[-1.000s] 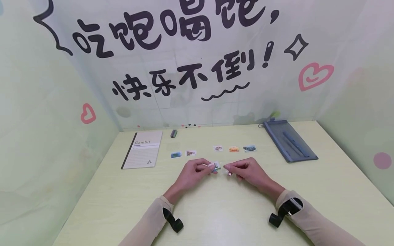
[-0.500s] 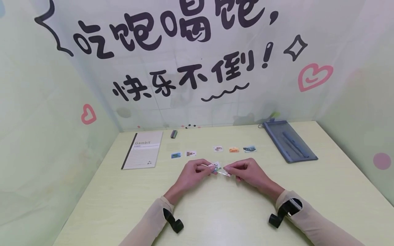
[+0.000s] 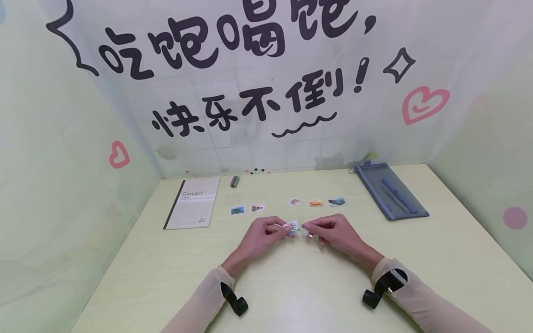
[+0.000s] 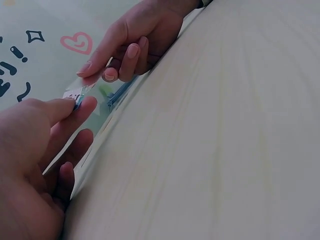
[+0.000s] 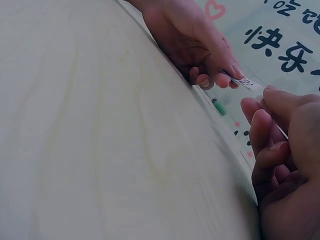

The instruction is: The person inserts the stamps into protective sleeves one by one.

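Note:
My left hand [image 3: 263, 235] pinches a few small printed stickers [image 3: 294, 225] between thumb and forefinger, over the middle of the table. The top one is white with dark marks; blue and green show beneath it. Close by on the right, my right hand [image 3: 336, 232] pinches a piece of clear film [image 3: 305, 232] with a pinkish bit at its lower edge. In the right wrist view the white sticker [image 5: 248, 83] reaches from the left fingertips toward the right thumb. Whether film and stickers are joined I cannot tell.
Behind the hands lie several small picture stickers in a row, among them a blue one [image 3: 238, 210] and an orange one [image 3: 316, 203]. A notebook [image 3: 192, 203] and a small dark block [image 3: 235, 181] lie at the back left, a blue mesh pouch [image 3: 391, 192] at the back right.
The clear film stretched toward the stickers half a second ago, and now looks shorter near the right fingertips. Both hands have hardly moved.

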Tool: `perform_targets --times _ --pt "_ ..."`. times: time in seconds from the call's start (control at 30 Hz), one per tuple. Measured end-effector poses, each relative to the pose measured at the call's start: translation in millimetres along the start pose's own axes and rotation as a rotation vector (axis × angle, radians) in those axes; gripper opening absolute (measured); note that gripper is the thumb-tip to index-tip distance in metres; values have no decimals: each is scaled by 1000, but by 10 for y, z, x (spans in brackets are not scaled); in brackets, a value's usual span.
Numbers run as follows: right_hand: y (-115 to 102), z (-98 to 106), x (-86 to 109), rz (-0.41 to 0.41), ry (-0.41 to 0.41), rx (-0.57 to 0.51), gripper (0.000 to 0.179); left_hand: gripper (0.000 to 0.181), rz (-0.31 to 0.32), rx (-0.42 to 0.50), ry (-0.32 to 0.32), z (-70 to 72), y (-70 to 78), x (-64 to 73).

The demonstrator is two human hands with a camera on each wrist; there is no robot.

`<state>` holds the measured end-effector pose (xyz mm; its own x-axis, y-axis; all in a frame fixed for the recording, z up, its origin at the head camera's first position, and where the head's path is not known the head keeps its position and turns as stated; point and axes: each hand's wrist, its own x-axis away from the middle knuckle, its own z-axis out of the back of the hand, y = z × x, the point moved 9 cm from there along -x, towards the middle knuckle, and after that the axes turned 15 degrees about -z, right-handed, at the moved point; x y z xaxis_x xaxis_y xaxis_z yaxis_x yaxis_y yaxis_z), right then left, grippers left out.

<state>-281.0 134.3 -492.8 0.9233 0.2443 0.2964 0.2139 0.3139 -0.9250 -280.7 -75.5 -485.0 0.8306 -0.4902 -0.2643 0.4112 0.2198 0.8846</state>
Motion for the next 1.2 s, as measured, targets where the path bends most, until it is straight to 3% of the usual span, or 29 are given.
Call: perform_targets --times 1.2 --pt "-32 -26 11 26 -4 54 29 17 -5 13 -33 -36 36 13"
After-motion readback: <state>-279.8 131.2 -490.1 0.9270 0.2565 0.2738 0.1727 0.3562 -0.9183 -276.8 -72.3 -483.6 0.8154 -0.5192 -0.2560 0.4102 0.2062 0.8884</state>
